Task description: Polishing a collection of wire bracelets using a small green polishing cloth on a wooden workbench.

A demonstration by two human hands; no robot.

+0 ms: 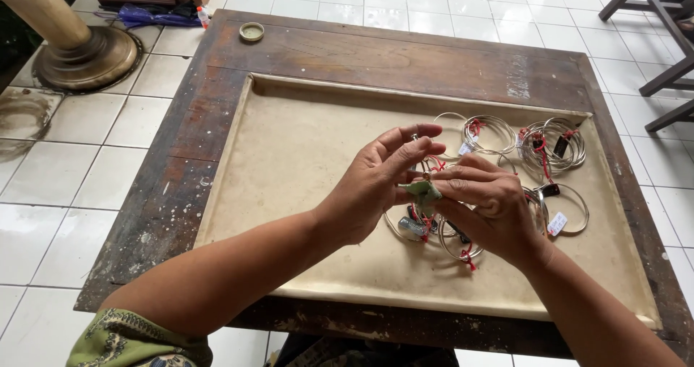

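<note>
Person's two bare forearms are extending from the lower frame; the left hand (379, 182) and right hand (488, 211) are wearing nothing, a green patterned sleeve (137, 342) is showing lower left.

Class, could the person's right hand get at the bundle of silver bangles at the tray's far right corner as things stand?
Probably yes: the bundle of silver bangles lies uncovered just beyond the right hand, though that hand is pinching a small green cloth.

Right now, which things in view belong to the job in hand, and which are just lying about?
In use:
- left hand and right hand, together pinching a green cloth scrap and a small ring
- bundled silver bangles with red ties
- shallow beige tray

Lying about:
- round lid on the wooden table
- pillar base
- dark chair legs
</note>
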